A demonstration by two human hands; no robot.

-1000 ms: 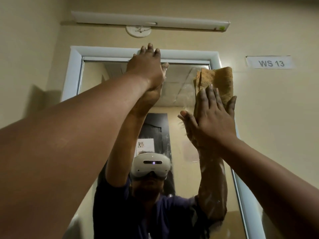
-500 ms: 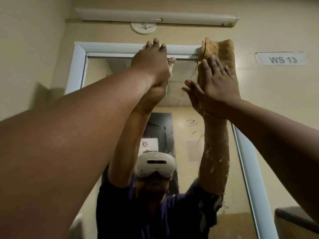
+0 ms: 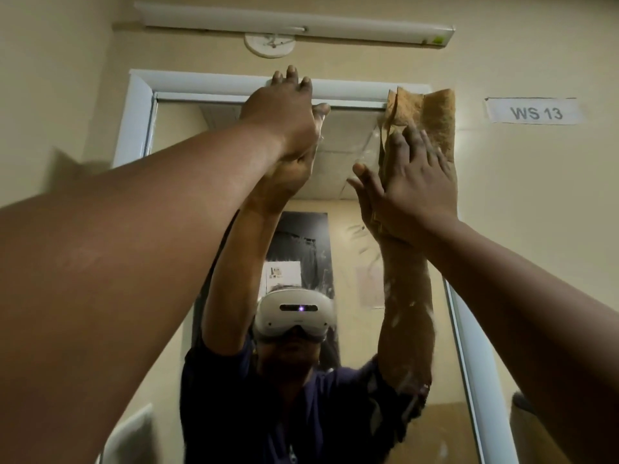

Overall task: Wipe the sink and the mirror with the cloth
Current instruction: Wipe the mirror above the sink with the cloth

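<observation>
Both arms raised to the top of the mirror (image 3: pixel 338 169). Right hand (image 3: pixel 413 192) flat, palm forward, fingers (image 3: pixel 418 145) spread wide and pressing the cloth (image 3: pixel 425 115) against the upper right corner of the glass; not gripping it, only pinning it under the palm. Cloth is tan, folded in layers, its upper edge overlapping the white frame (image 3: pixel 207 83) and reaching onto the wall just beside it. Left hand (image 3: pixel 284 112) at the top centre, fingers curled narrowly over the upper rail of the frame, thumb touching the glass below; holding nothing else. Glass shows pale smears and streaks below the cloth. Reflection shows the person in a dark shirt wearing a white headset (image 3: pixel 296 313). Above the frame: a long light fitting (image 3: pixel 294 23) and a round ceiling-type fixture. Label (image 3: pixel 535 112) reading "WS 13" on the wall, right of the cloth. Sink not visible in this view
</observation>
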